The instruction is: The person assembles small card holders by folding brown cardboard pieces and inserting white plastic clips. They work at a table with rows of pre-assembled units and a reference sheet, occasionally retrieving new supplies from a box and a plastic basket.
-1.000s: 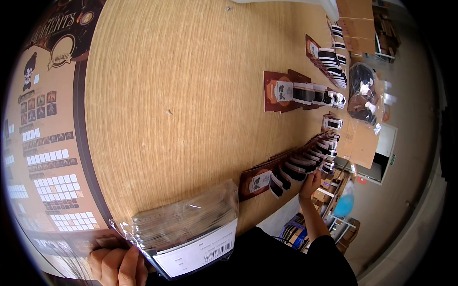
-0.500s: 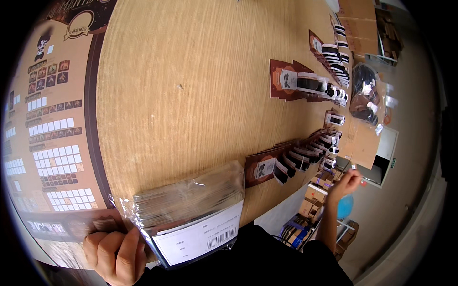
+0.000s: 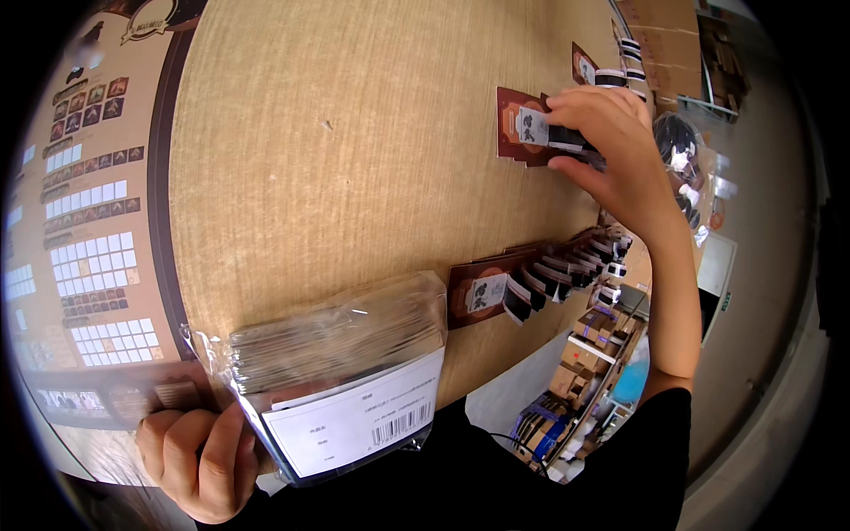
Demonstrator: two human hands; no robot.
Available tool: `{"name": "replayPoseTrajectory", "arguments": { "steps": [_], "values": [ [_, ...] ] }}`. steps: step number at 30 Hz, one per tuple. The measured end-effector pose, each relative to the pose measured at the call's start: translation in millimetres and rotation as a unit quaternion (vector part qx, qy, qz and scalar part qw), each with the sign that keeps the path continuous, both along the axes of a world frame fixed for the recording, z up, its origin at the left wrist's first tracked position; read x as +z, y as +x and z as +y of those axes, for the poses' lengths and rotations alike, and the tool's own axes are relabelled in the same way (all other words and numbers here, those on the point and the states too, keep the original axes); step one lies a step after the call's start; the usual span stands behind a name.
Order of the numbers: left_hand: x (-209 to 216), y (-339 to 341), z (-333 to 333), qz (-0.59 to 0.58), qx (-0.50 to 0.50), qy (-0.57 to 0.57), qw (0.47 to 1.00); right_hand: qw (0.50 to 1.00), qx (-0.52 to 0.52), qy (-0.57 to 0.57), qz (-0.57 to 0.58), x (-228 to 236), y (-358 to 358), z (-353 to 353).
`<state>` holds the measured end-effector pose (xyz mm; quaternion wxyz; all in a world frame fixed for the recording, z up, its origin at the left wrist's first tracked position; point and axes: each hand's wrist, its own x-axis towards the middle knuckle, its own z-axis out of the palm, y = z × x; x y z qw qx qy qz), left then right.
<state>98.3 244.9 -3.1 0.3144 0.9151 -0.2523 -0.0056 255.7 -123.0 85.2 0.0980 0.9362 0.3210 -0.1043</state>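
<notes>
Several dark-red printed cards [image 3: 515,122] with black-and-white strips lie overlapped in a row toward the right side of the table. My right hand [image 3: 615,142] is over this row, thumb at one side and fingers at the other, spread apart; whether they press on the cards is hidden. My left hand [image 3: 199,460] rests at the table's near left edge with its fingers curled. It sits against the corner of a clear plastic bag [image 3: 354,323] full of flat items, with a white barcode label [image 3: 354,420] facing me. What those fingers hold, if anything, is hidden.
A nearer row of similar cards [image 3: 478,296] fans out right of the bag, and another card [image 3: 583,64] lies farther back. A large printed sheet [image 3: 97,212] covers the left side. Cardboard boxes [image 3: 580,354] stand on shelving beyond the table's right edge.
My right hand has swung in from beyond the table's right edge to the middle row of cards. The left hand stays by the plastic bag. The whole view has shifted slightly.
</notes>
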Motion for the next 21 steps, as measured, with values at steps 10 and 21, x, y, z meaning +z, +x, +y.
{"name": "replayPoseTrajectory", "arguments": {
  "steps": [10,21],
  "values": [
    [2.3,-1.2,-1.0,0.009,0.007,0.006,1.000,0.963,-0.057,0.262,0.002,-6.5,-7.1,-9.0],
    [1.5,-1.8,-4.0,0.003,0.022,0.014,1.000,0.906,-0.031,0.416,0.072,-8.8,-15.7,1.2]
  ]
}}
